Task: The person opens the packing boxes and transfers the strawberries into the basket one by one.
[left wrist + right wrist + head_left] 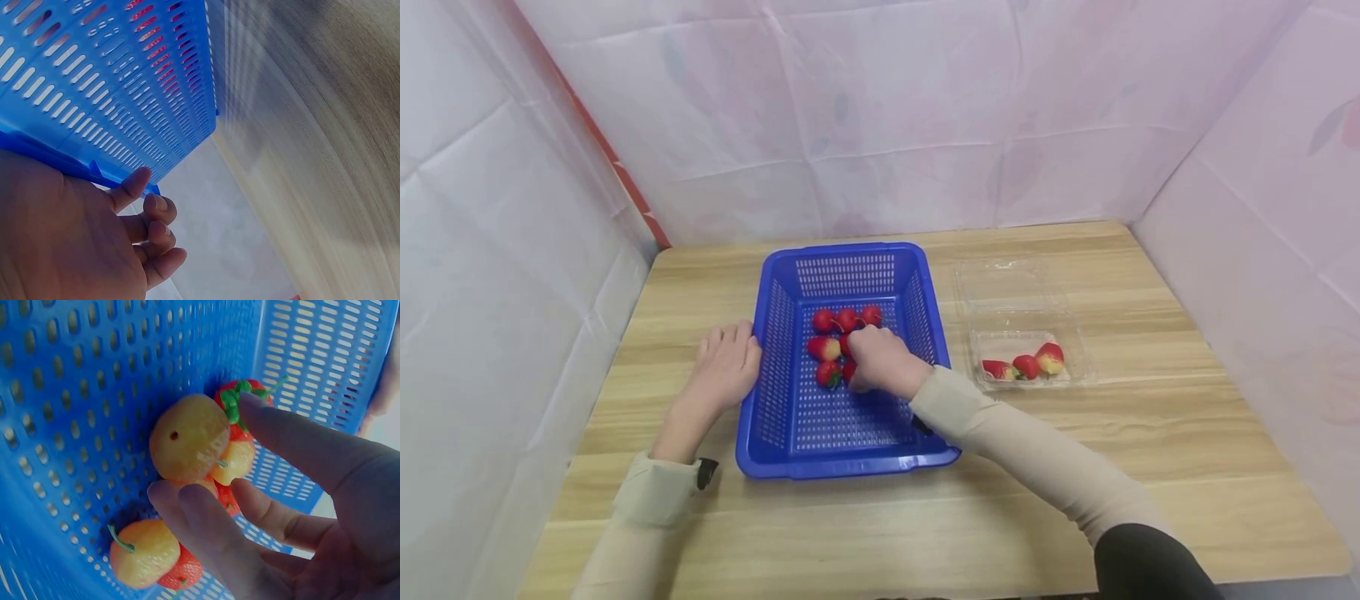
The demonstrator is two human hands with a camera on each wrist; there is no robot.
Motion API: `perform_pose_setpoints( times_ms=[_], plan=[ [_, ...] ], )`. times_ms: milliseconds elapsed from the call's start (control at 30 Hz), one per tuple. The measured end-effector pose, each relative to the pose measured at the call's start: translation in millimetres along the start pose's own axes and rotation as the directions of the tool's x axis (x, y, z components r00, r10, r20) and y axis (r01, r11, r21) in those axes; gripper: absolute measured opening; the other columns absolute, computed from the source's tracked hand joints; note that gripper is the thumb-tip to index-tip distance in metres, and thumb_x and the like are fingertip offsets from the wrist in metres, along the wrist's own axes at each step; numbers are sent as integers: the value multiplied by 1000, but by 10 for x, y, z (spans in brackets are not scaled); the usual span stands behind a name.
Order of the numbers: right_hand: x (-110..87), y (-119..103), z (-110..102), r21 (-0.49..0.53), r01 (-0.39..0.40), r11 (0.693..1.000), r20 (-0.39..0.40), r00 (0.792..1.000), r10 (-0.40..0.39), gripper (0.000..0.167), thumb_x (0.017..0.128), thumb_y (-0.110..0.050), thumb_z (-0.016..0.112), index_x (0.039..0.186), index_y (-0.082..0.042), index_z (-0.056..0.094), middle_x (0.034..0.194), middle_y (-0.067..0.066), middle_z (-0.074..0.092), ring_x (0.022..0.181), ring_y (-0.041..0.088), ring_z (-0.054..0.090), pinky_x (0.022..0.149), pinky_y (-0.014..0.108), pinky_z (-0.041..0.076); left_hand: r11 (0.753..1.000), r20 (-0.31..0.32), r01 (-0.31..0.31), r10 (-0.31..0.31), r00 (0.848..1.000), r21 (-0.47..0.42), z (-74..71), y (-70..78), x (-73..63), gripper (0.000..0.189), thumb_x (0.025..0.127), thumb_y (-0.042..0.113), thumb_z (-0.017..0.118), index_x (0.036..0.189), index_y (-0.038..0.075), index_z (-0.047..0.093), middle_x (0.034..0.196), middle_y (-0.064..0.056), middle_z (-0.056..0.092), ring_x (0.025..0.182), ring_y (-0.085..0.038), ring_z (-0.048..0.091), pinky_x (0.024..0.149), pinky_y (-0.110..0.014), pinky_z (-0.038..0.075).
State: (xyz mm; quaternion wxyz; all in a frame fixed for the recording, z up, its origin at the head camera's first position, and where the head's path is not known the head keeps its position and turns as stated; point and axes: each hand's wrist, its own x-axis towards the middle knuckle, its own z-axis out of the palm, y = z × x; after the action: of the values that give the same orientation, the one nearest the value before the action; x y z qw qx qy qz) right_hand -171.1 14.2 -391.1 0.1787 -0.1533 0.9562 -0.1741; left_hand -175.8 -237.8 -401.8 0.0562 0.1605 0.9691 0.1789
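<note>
A blue slotted plastic basket [842, 471] stands on the table with several small red fruits inside. Some are strawberries with pale yellow patches, like this strawberry [824, 348]; round red fruits [823, 320] with thin stems line the far row. My right hand [883, 360] reaches down into the basket over the fruits. In the right wrist view its thumb overlaps a leafy strawberry [232, 403], while the other fingers lie apart below a larger yellowish fruit [187, 439]. Against the basket's left rim rests my left hand [727, 367], its fingers loosely bent beside the rim in the left wrist view.
To the right of the basket, a clear plastic clamshell box [1078, 350] lies with its lid folded back. Several strawberries [1026, 365] sit along its near side. Pale patterned sheets [895, 125] hang behind and beside the wooden table [1180, 433].
</note>
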Motion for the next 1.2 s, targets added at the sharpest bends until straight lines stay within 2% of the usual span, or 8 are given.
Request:
perform_pose_setpoints(
  times_ms=[167, 267, 500, 700, 833, 967, 1067, 1200],
  plan=[
    [-28, -25, -42, -2, -26, 1000, -11, 1000, 26, 25, 82, -28, 82, 86, -8, 66, 64, 1, 53, 59, 17, 54, 52, 28, 45, 1000, -2, -1, 1, 1000, 8, 6, -6, -3, 35, 105, 28, 17, 109, 4, 43, 98, -15, 47, 89, -33, 35, 80, -45, 27],
    [-46, -34, -68, 6, -18, 1000, -43, 999, 18, 26, 86, -31, 78, 82, -11, 62, 63, 0, 48, 57, 15, 52, 50, 26, 41, 1000, -10, -3, 3, 1000, 13, 12, -7, 0, 34, 105, 28, 18, 108, 4, 43, 97, -15, 47, 89, -33, 35, 79, -45, 27],
    [-152, -82, -179, 94, 56, 994, -112, 993, -45, 30, 88, -28, 76, 75, -11, 56, 60, 1, 49, 49, 14, 52, 45, 23, 37, 1000, -8, 0, 0, 1000, 26, 14, -1, 3, 37, 105, 28, 18, 112, 3, 44, 101, -16, 47, 91, -33, 35, 81, -47, 28],
    [-304, -74, -397, 105, 77, 991, -176, 983, -58, 29, 89, -26, 75, 73, -11, 57, 61, 0, 51, 51, 15, 52, 47, 25, 38, 999, -11, 0, 0, 1000, 36, 20, 4, -1, 38, 105, 28, 19, 114, 2, 44, 101, -16, 47, 91, -34, 35, 80, -46, 28],
    [-390, 20, -548, 98, 66, 993, -220, 975, -43, 25, 88, -28, 75, 78, -10, 59, 64, 0, 55, 55, 16, 54, 51, 28, 41, 999, -24, -4, 5, 1000, 43, 13, 2, -3, 37, 105, 27, 19, 112, 2, 44, 101, -17, 47, 91, -34, 35, 80, -46, 28],
    [-447, 177, -656, 65, 90, 994, -274, 959, -69, 23, 87, -26, 76, 79, -9, 62, 66, 0, 58, 61, 18, 55, 55, 31, 44, 998, -38, -10, 12, 999, 54, 18, -5, -1, 35, 105, 27, 20, 110, 2, 45, 99, -17, 46, 90, -34, 36, 80, -47, 28],
    [-484, 311, -724, 78, 108, 991, -307, 948, -79, 21, 87, -22, 75, 78, -6, 63, 68, 3, 59, 63, 19, 53, 57, 32, 44, 998, -54, -15, 19, 998, 65, 22, -9, 0, 35, 105, 26, 21, 109, 2, 46, 98, -17, 46, 90, -35, 36, 80, -48, 29],
    [-538, 503, -794, 120, 98, 988, -330, 943, -53, 20, 89, -19, 73, 81, -3, 64, 69, 6, 59, 61, 20, 53, 57, 34, 45, 996, -67, -23, 29, 997, 85, 17, -18, -9, 34, 104, 25, 23, 111, 1, 47, 98, -17, 46, 92, -35, 37, 82, -50, 30]
  ],
)
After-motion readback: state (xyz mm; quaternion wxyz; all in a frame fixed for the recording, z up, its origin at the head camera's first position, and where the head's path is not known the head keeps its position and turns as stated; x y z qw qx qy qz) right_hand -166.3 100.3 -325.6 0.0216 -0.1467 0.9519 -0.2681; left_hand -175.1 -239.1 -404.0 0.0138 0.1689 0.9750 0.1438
